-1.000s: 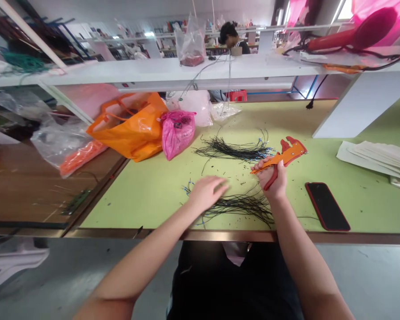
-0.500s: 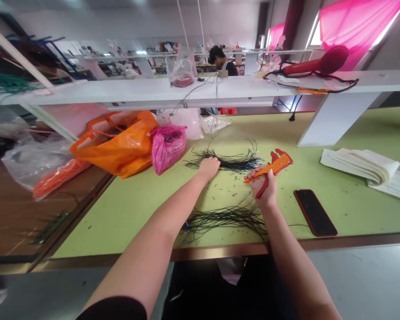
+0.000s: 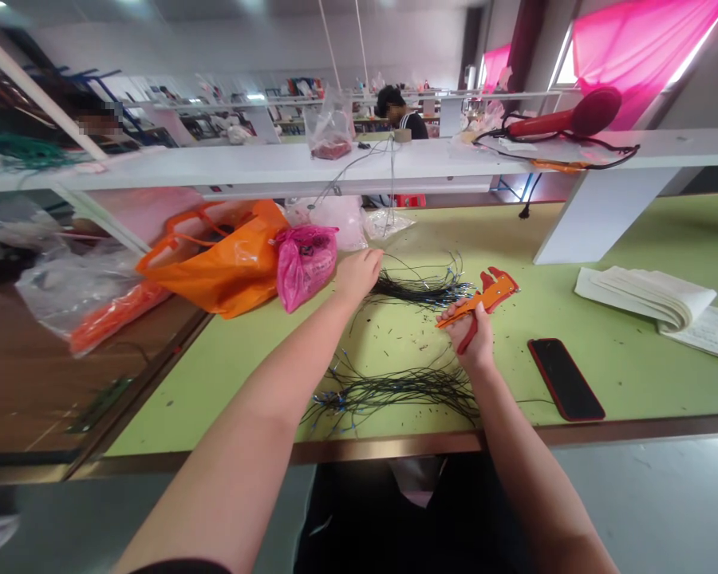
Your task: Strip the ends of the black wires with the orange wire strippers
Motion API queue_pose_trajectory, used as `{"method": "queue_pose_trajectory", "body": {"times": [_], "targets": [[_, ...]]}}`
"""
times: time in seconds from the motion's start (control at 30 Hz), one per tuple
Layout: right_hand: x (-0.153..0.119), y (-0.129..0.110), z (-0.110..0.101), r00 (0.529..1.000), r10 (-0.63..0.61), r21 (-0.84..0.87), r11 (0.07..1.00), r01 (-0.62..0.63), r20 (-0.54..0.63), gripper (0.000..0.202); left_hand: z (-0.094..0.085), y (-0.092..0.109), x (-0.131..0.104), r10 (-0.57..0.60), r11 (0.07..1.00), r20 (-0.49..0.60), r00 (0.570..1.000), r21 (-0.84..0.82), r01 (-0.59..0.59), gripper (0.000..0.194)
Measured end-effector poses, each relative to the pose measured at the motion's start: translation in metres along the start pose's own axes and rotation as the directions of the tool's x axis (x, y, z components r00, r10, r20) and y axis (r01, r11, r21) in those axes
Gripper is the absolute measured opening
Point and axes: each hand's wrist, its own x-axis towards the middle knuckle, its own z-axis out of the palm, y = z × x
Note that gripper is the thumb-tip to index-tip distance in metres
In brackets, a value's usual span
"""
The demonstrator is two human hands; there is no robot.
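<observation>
Right hand (image 3: 474,344) grips angular orange pliers (image 3: 496,292); left hand (image 3: 359,273) at thin, black far wires (image 3: 416,292), grasp indeterminable; tangled near wires (image 3: 404,388) along front edge of desk (image 3: 215,402).

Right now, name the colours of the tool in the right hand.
The tool is orange and red, clearest in the head view.

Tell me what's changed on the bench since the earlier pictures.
The left hand has moved away from the person, from over the near wire bundle to the left end of the far wire bundle; whether it grips any wires is unclear. The right hand still holds the orange-and-red tool. The phone stays put on the bench.
</observation>
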Motion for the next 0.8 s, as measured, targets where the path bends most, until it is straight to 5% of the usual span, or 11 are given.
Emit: {"method": "queue_pose_trajectory", "body": {"times": [0.27, 0.43, 0.63, 0.8], "targets": [[0.0, 0.004, -0.002, 1.0, 0.016, 0.003, 1.0, -0.016, 0.014, 0.032, -0.001, 0.024, 0.016, -0.018, 0.976, -0.026, 0.999, -0.218, 0.012, 0.025], [0.002, 0.005, -0.003, 1.0, 0.026, 0.001, 1.0, -0.026, -0.005, 0.03, -0.006, 0.038, 0.023, -0.208, 0.866, -0.113, 0.972, -0.483, 0.129, 0.022], [-0.004, 0.011, -0.003, 0.974, 0.188, 0.013, 0.981, -0.191, 0.123, 0.033, -0.002, 0.054, -0.021, -0.499, 0.452, -0.035, 0.866, -0.863, 0.225, 0.018], [-0.016, 0.037, 0.002, 0.834, 0.488, -0.079, 0.871, -0.485, 0.257, 0.04, -0.023, 0.053, -0.079, -0.637, 0.052, 0.111, 0.763, -0.981, 0.187, 0.019]]}}
